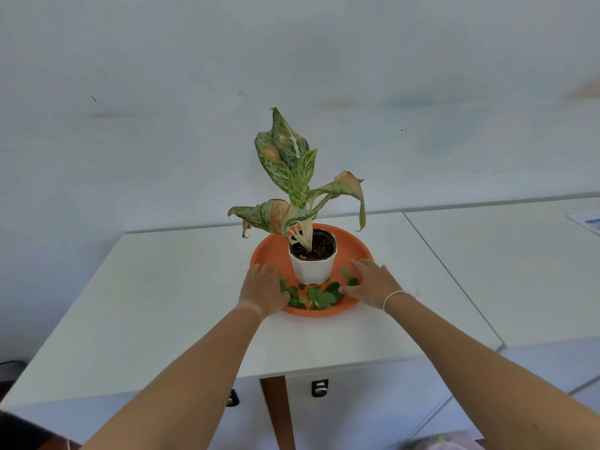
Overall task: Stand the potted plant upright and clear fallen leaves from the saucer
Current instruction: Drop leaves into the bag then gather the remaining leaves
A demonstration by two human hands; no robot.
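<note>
A speckled green plant [293, 177] stands upright in a white faceted pot [312, 267] inside a round orange saucer [354, 245] on a white table. Several small green fallen leaves [319, 297] lie in the saucer's near part, in front of the pot. My left hand [263, 289] rests on the saucer's left rim with fingers spread, its thumb side by the leaves. My right hand [371, 282] lies flat on the right rim, thumb touching the leaves. Neither hand holds anything.
The white table [162, 303] butts against a pale wall behind the plant. A second white table [519, 271] adjoins on the right, with a paper [586, 222] at its far right edge. Drawer locks [319, 388] show below the front edge.
</note>
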